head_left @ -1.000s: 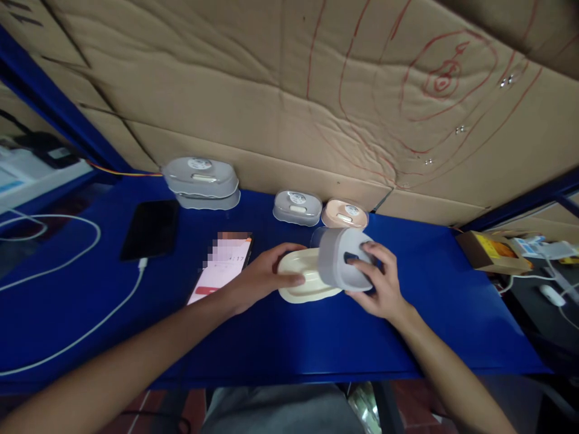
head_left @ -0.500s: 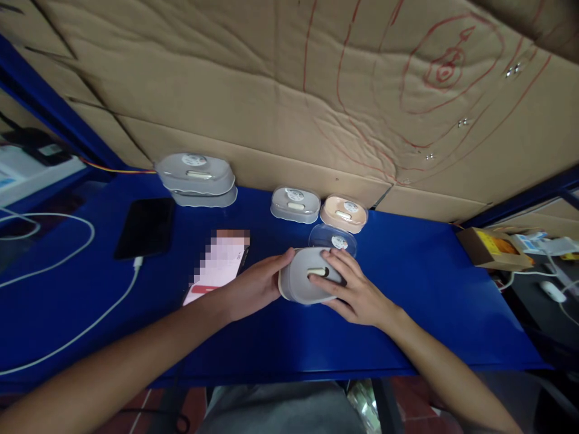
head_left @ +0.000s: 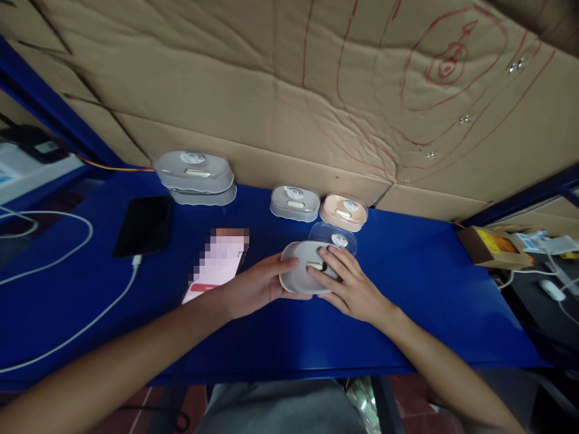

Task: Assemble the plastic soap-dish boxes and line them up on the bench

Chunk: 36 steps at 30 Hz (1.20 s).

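A grey oval box [head_left: 301, 283] with a small cream bar on its top is held up over the blue table, between both hands. My left hand [head_left: 260, 286] grips its left end, thumb on top and fingers beneath. Spread over the right part, my right hand [head_left: 357, 286] holds the box too, with fingertips close to the cream bar and a dark slot beside it. The underside is hidden. Just behind lies a clear plastic cover [head_left: 316, 230] with a round sticker.
Along the cardboard wall stand a stack of grey oval boxes [head_left: 194, 175], a single grey box [head_left: 295, 205] and a peach box [head_left: 344, 212], with clear covers. A lit phone [head_left: 221, 265], a dark phone [head_left: 143, 226] and its white cable [head_left: 102, 328] lie left. A small carton [head_left: 491, 247] sits right.
The grey box has risen slightly and its top now faces me a little differently. My left thumb has slid onto its top, and the left fingers show beneath it.
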Tool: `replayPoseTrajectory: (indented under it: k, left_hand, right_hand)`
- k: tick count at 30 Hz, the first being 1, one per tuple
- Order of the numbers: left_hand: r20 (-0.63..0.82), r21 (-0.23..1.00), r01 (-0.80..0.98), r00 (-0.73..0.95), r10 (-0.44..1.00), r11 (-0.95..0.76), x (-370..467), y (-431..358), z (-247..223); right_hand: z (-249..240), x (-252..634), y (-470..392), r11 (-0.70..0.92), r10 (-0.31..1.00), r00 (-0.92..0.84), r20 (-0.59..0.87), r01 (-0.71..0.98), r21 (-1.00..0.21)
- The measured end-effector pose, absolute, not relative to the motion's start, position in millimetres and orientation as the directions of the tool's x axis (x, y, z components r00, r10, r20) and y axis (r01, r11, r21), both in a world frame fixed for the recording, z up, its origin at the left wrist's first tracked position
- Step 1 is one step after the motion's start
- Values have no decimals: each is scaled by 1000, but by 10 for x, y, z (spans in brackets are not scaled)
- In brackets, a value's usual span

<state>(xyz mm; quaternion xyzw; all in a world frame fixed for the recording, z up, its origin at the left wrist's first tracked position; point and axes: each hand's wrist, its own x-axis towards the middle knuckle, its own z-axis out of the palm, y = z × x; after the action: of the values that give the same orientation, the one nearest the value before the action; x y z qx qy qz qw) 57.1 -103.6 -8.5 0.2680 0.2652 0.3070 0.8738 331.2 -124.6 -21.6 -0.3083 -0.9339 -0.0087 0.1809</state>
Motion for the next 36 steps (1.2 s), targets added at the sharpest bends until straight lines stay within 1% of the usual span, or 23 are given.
replayPoseTrajectory:
  k: [4,6,9,11,13,15,16,18,20,22,23,25,27,28,31,33,36]
  left_hand:
    - [-325,595,-413,660,677,689,612,-1054,-59]
    - [-340,578,-428,647,682,694,631,-1054,-41]
    - [-370,596,-434,599,710,676,633,-1016,-17]
    - [-415,607,-468,503,758,643,612,-965,-5]
    - [-459,620,-513,376,805,593,578,-903,3]
    - [-476,645,-536,276,835,545,546,-852,6]
    - [-478,659,-530,253,841,533,535,-836,4]
    - [-480,687,-485,256,839,541,529,-832,-4]
    - [-475,708,-412,323,819,573,544,-861,-19]
    - [-435,723,-355,431,790,592,572,-909,-40]
    - [-405,727,-344,485,775,595,587,-932,-51]
    - [-344,720,-357,560,754,594,615,-969,-72]
    - [-316,707,-382,583,749,595,632,-989,-87]
    - [-312,702,-390,585,749,596,636,-994,-92]
    - [-285,708,-399,593,753,583,640,-1003,-103]
    - [-258,722,-409,590,765,559,647,-1012,-114]
    - [-264,743,-406,552,791,531,670,-1026,-120]
  right_hand:
    - [-218,3283,-1270,818,564,-751,343,564,-111]
    - [-212,3260,-1287,821,565,-750,342,550,-150]
    - [-201,3283,-1266,813,581,-737,346,501,-297]
    - [-219,3362,-1196,766,635,-684,359,498,-407]
    - [-270,3474,-1088,668,743,-568,355,592,-450]
    - [-342,3584,-975,539,840,-433,326,733,-415]
    - [-376,3627,-929,487,869,-389,306,781,-390]
    - [-423,3674,-879,428,899,-342,272,817,-387]
    - [-429,3670,-894,396,914,-294,279,793,-463]
    - [-402,3625,-962,391,916,-248,316,730,-560]
    - [-381,3592,-1008,416,906,-261,333,694,-587]
    - [-337,3513,-1106,524,852,-385,355,631,-572]
    - [-296,3428,-1191,628,777,-520,355,596,-500]
    - [-278,3389,-1223,661,748,-560,355,591,-462]
    - [-238,3309,-1267,708,706,-599,378,593,-384]
    - [-226,3291,-1264,712,702,-612,364,581,-394]
    - [-242,3302,-1243,693,716,-605,348,553,-462]
